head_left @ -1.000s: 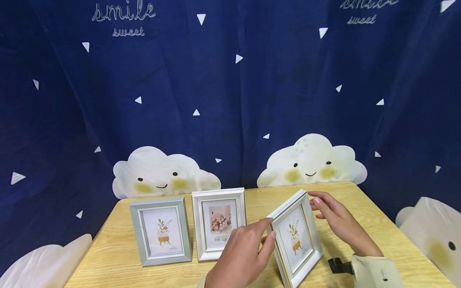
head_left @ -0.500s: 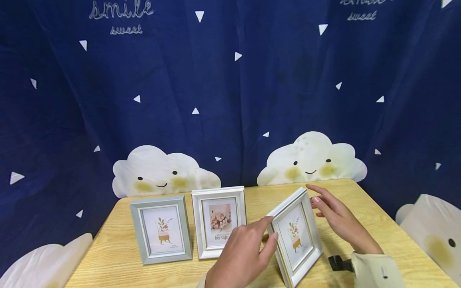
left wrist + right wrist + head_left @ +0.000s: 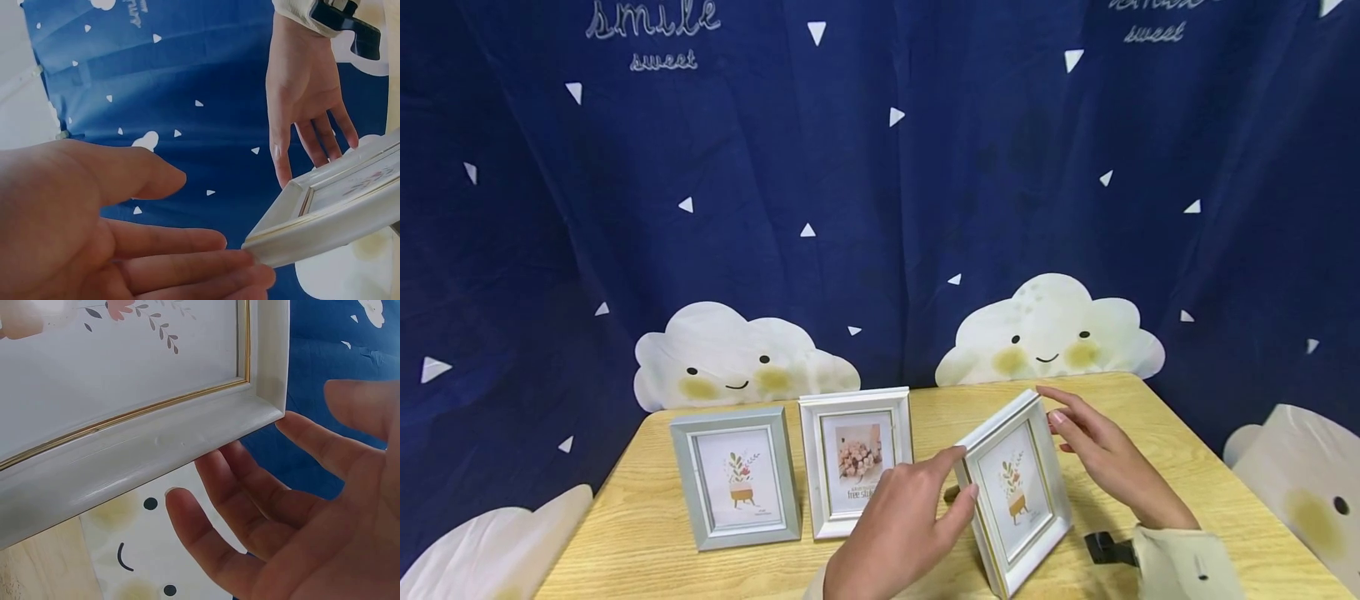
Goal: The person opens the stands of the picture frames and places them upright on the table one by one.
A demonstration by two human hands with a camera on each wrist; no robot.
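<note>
A white picture frame (image 3: 1037, 556) with a thin gold inner line and a plant print stands turned at an angle at the right of the table. My left hand (image 3: 895, 525) is at its left side, the index fingertip at the upper corner. In the left wrist view, the straight fingers (image 3: 181, 269) meet the frame's corner while the thumb stays apart from it. My right hand (image 3: 1116, 467) is at the far upper corner. The right wrist view shows its loosely bent fingers (image 3: 209, 531) touching the edge of the white frame (image 3: 156, 450), thumb clear.
Left of the hands, a grey-green picture frame (image 3: 685, 483) and a second white picture frame (image 3: 855, 402) with a flower photo stand on the wooden table (image 3: 617, 517). A dark blue curtain (image 3: 880, 183) with clouds hangs behind. A black wrist mount (image 3: 1105, 550) sits by the right sleeve.
The head view has tilted very slightly. Both hands have barely moved and stay at the angled white picture frame, which keeps its place.
</note>
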